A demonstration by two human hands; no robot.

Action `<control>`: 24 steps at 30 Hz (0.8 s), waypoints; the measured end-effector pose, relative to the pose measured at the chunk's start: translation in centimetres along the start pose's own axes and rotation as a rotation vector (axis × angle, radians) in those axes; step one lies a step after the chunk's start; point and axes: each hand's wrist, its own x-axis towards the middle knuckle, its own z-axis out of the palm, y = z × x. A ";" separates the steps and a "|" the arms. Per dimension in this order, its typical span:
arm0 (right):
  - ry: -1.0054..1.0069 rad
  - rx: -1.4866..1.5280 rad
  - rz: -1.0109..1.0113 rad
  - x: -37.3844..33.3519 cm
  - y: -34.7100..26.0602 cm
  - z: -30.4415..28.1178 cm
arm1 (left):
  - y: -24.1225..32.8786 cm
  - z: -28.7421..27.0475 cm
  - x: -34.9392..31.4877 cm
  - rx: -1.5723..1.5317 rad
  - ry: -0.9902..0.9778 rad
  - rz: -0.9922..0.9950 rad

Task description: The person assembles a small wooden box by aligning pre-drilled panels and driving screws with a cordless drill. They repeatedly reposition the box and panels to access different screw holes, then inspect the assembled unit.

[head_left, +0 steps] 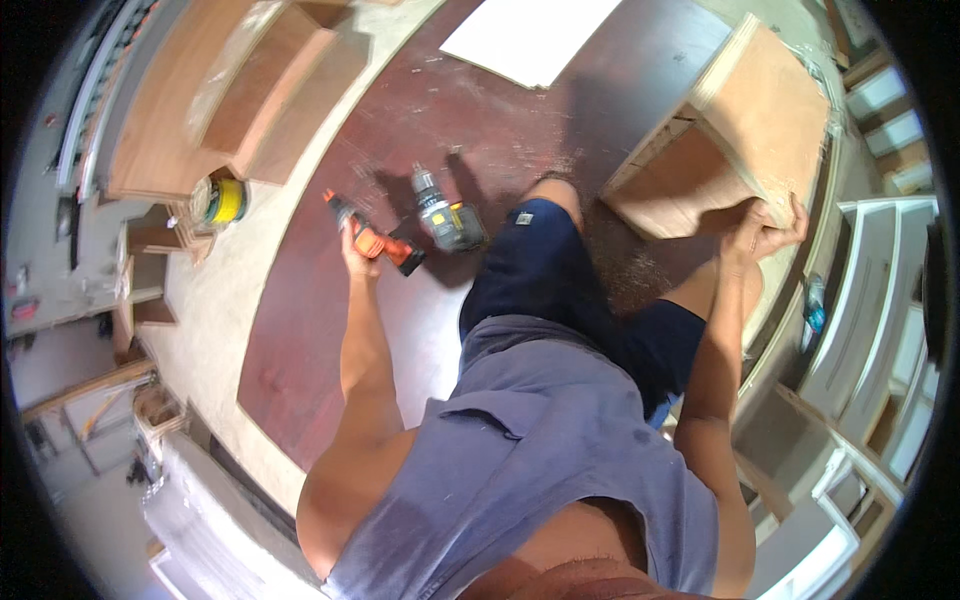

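The left hand (359, 258) gripped a blurred orange-and-black cordless power tool (371, 243), any lettering illegible; well apart, the right hand (765, 236) touched an angular light-brown wooden box (765, 105), its hold unclear.

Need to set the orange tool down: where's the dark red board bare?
Bare: dark red board left of the left forearm, and between the grey drill and white panel. Crowded: right side, with the knees and wooden box.

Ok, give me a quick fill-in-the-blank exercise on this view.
1. The ____ hand grips an orange-and-black power tool.
2. The other hand touches a box made of ____.
3. In the picture, the grey-and-yellow drill is to the ____ of that power tool.
4. The sheet at the top is ____ in colour.

Missing words: left; wood; right; white.
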 end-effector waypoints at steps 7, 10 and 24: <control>-0.032 -0.105 -0.022 0.7 -2.2 0.9 | -6.1 -3.8 -3.0 0.013 -0.037 -0.066; -0.033 -0.126 0.009 0.1 -0.7 -0.6 | -5.8 -4.3 -3.2 0.074 -0.061 -0.143; -0.112 -0.088 -0.014 0.8 -2.9 1.0 | 2.3 42.2 -15.1 0.554 -0.811 0.979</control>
